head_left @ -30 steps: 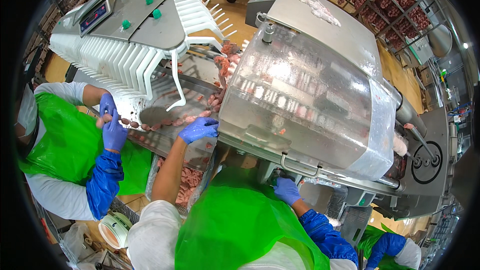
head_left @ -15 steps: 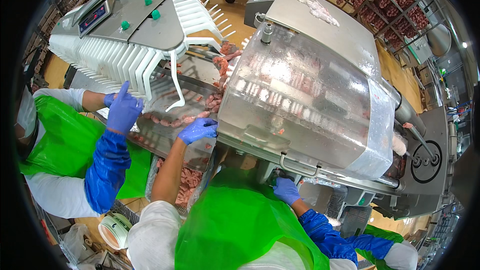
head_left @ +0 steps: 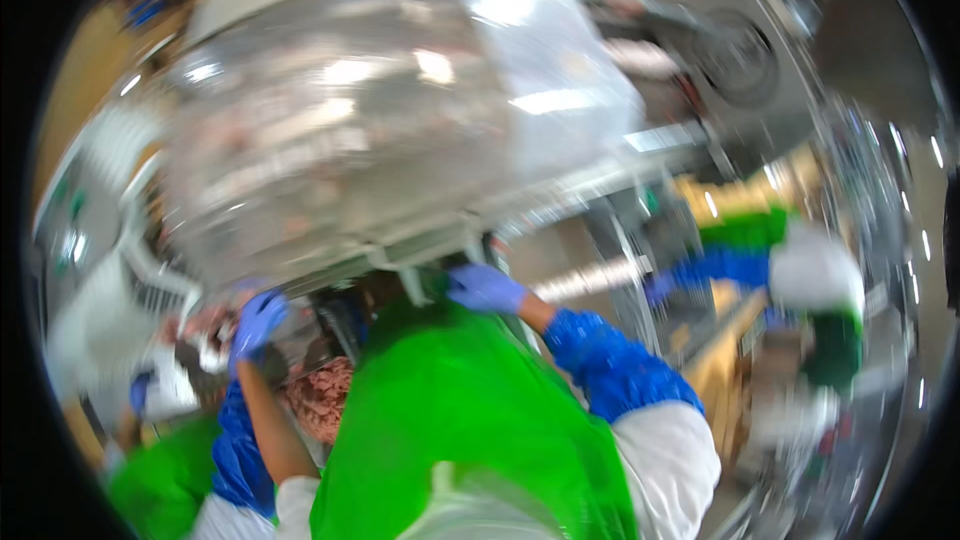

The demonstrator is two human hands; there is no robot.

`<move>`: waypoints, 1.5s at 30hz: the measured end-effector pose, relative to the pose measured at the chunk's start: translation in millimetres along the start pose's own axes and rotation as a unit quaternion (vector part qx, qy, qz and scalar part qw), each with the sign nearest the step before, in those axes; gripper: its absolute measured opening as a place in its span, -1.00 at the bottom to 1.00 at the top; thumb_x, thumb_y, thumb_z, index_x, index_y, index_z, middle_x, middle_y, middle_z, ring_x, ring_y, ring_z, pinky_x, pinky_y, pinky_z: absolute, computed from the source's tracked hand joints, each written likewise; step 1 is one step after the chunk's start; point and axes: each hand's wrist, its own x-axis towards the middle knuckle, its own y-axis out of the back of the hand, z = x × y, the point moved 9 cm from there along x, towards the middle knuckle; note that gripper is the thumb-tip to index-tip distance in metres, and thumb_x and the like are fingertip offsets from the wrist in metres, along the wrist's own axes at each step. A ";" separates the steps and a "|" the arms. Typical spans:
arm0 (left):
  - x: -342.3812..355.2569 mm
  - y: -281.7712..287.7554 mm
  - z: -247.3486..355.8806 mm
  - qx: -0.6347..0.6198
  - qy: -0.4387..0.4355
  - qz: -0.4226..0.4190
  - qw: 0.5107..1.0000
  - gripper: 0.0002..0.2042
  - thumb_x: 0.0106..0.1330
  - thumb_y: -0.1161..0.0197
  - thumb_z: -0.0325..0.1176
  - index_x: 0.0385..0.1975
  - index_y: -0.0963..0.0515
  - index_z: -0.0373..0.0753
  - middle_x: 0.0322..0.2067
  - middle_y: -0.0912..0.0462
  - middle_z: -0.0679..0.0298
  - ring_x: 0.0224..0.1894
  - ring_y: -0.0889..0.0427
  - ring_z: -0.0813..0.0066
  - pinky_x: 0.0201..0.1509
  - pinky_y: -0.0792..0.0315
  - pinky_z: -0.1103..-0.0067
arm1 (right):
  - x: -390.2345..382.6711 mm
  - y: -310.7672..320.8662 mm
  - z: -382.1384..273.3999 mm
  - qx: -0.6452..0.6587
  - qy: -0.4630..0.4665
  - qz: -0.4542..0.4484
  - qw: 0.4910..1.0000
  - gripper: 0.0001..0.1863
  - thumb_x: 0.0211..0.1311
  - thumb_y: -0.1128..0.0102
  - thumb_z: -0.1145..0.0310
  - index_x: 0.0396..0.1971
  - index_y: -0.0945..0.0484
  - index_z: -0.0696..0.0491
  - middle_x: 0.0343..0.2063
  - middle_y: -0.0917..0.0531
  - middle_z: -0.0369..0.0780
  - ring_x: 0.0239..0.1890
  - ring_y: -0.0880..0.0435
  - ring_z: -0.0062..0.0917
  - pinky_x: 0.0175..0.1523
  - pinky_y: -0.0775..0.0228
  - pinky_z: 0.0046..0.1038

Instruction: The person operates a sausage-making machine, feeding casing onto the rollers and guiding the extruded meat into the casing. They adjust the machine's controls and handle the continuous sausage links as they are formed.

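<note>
My left hand [head_left: 258, 325], in a purple glove, is at the lower left edge of the machine's clear cover [head_left: 340, 110]. Beside it lies pinkish sausage meat [head_left: 208, 325], smeared by blur. My right hand [head_left: 485, 288], also gloved, reaches to a dark spot on the machine's front, just right of the metal handle [head_left: 408, 280]. Its fingertips are hard to make out, so what they touch cannot be told. The fingers of my left hand are blurred too. My green apron [head_left: 460, 400] fills the space between both arms.
Ground meat [head_left: 322, 395] sits low by my left forearm. A rack of white hooked arms [head_left: 95, 310] stands at far left. A co-worker's blue sleeve [head_left: 240, 450] is behind my left forearm. Another person in a white sleeve [head_left: 815, 275] is at right. Metal machinery [head_left: 770, 105] extends right.
The view has swung to the right and blurred, so the machine appears further left. My left hand stays by the cover's lower left corner, my right hand by the front below it.
</note>
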 end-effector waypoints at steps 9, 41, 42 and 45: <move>-43.6 -32.6 11.3 0.253 0.139 -0.096 0.953 -0.85 0.28 -0.23 -0.33 -0.32 -0.59 -0.28 -0.35 -0.63 0.25 -0.25 -0.58 0.50 -0.14 -0.43 0.56 | -219.8 7.6 249.3 0.335 -0.348 0.576 0.659 -0.75 0.26 -0.17 0.26 -0.37 -0.55 0.17 -0.50 -0.61 -0.23 -0.50 -0.55 -0.50 -0.36 -0.46 -0.39; -110.5 -269.0 456.6 0.455 -0.545 0.231 0.665 -0.38 0.03 -0.23 -0.46 0.22 -0.35 -0.08 -0.33 -0.60 0.09 -0.33 -0.65 0.09 -0.28 -0.52 0.29 | -64.1 373.0 -163.8 0.766 0.338 0.298 0.459 -0.63 0.35 -0.09 0.24 0.08 -0.29 -0.03 -0.18 -0.50 -0.15 -0.05 -0.56 -0.31 0.18 -0.42 -0.14; -112.0 -262.4 463.9 0.447 -0.547 0.254 0.661 -0.41 0.02 -0.24 -0.45 0.17 -0.39 -0.05 -0.32 -0.61 0.12 -0.33 -0.65 0.10 -0.28 -0.53 0.30 | -54.4 373.7 -167.5 0.743 0.339 0.255 0.518 -0.56 0.34 -0.16 0.19 0.15 -0.31 -0.08 -0.14 -0.52 -0.20 0.04 -0.57 -0.25 0.17 -0.45 -0.09; -93.3 -226.7 459.1 0.435 -0.527 0.293 0.669 -0.54 -0.03 -0.31 -0.40 -0.02 -0.51 -0.07 -0.30 -0.64 0.12 -0.29 -0.66 0.09 -0.23 -0.54 0.32 | -46.2 365.5 -163.1 0.524 0.232 0.286 0.768 -0.52 0.34 -0.17 0.27 0.19 -0.28 0.02 -0.09 -0.54 -0.16 0.02 -0.60 -0.32 0.03 -0.53 -0.24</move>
